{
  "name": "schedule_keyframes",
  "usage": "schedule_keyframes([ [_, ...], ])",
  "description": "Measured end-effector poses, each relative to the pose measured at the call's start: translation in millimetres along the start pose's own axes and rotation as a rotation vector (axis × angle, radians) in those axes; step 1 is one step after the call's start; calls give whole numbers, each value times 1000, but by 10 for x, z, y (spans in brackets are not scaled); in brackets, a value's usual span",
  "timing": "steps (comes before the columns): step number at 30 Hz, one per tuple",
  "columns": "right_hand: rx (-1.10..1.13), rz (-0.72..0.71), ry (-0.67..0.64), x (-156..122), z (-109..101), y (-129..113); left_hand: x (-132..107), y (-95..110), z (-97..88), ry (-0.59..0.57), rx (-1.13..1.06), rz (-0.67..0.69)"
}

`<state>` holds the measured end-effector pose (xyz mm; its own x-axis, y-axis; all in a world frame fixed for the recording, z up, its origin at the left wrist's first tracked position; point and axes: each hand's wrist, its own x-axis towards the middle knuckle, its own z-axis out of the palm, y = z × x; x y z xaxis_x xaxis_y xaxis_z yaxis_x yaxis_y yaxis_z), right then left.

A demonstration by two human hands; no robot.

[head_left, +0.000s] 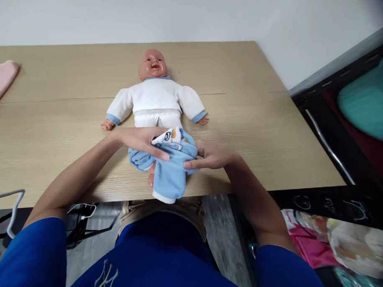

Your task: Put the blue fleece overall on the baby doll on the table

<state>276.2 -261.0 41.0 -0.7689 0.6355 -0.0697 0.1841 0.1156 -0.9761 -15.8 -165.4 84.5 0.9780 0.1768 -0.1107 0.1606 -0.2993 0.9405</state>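
A baby doll lies on its back on the table, in a white long-sleeved top with blue cuffs and collar. White cloth covers its hips. Blue doll pants with a white hem and a white printed patch are bunched around its lower legs. One bare foot shows beside the hanging pant leg; the other is hidden. My left hand grips the pants from the left, thumb on top. From the right, my right hand pinches their edge between thumb and fingers.
A wooden table reaches to the white wall. Pink cloth lies at its far left, and a white cable curves near the front left edge. At right stand a black rack with a teal item, and bagged goods below.
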Motion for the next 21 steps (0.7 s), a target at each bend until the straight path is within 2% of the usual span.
schedule_keyframes([
  [2,90,-65,83,-6,-3,38,-20,-14,-21,-142,-65,-27],
  [4,159,-78,173,-10,-2,75,-31,-15,-34,-213,-78,-49],
  [7,197,-26,193,-5,4,110,-26,1,-38,-148,-29,-2],
  [10,237,-12,65,17,14,127,-11,6,-30,-57,9,36],
  [15,278,26,-106,26,38,161,23,-57,-4,76,15,18],
  [17,285,42,-100,13,44,166,27,-96,-6,78,-4,8],
  [21,381,5,42,11,80,183,-18,-163,-39,-29,-115,4],
])
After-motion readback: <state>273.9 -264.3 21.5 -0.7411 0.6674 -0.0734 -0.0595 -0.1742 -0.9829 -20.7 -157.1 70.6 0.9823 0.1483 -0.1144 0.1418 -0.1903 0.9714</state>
